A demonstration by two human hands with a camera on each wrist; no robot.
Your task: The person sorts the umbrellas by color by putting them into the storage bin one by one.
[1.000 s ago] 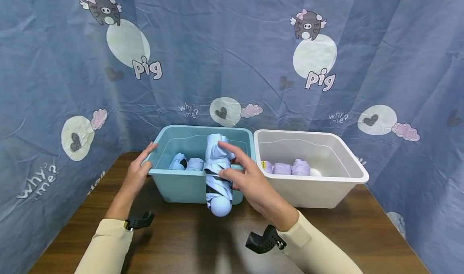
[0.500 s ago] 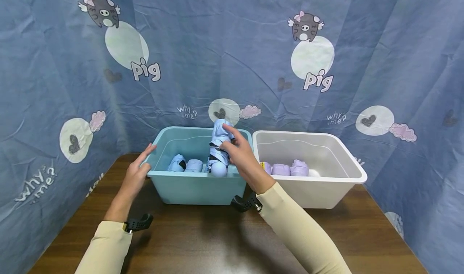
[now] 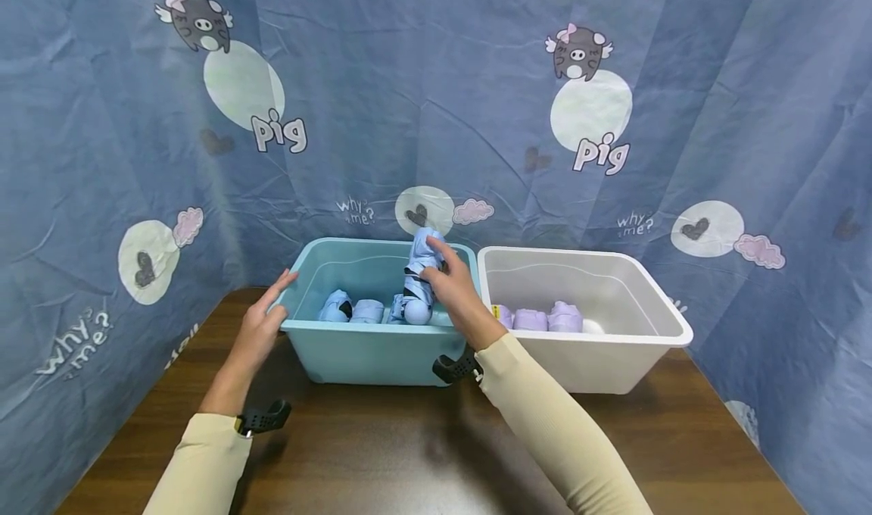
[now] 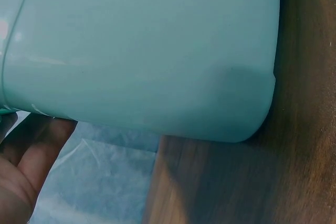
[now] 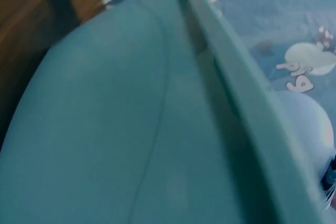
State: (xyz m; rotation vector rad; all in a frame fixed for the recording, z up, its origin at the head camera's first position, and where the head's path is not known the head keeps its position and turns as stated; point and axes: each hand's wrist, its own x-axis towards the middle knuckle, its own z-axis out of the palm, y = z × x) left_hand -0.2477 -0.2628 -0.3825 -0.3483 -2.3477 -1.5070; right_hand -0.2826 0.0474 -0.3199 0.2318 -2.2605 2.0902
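Note:
In the head view, my right hand (image 3: 458, 291) grips a light blue folded umbrella (image 3: 424, 261) with black strips and a round handle end. It is held tilted over the right part of the teal bin (image 3: 368, 356), its handle toward the front rim. The right wrist view catches its pale round end (image 5: 307, 124) beyond the bin's edge. My left hand (image 3: 259, 326) holds the bin's left rim near the front corner; in the left wrist view its fingers (image 4: 44, 148) touch the outer wall. Blue folded umbrellas (image 3: 368, 311) lie inside, partly hidden by the front wall.
To the right, close beside the teal bin, stands a white bin (image 3: 579, 360) with several purple folded umbrellas (image 3: 531, 319) at its left. Both bins sit on a dark wooden table (image 3: 368, 439). A blue patterned curtain (image 3: 436, 106) hangs behind.
My right hand has carried the blue umbrella forward from in front of the teal bin to above its interior, then slightly right. My left hand has stayed at the rim.

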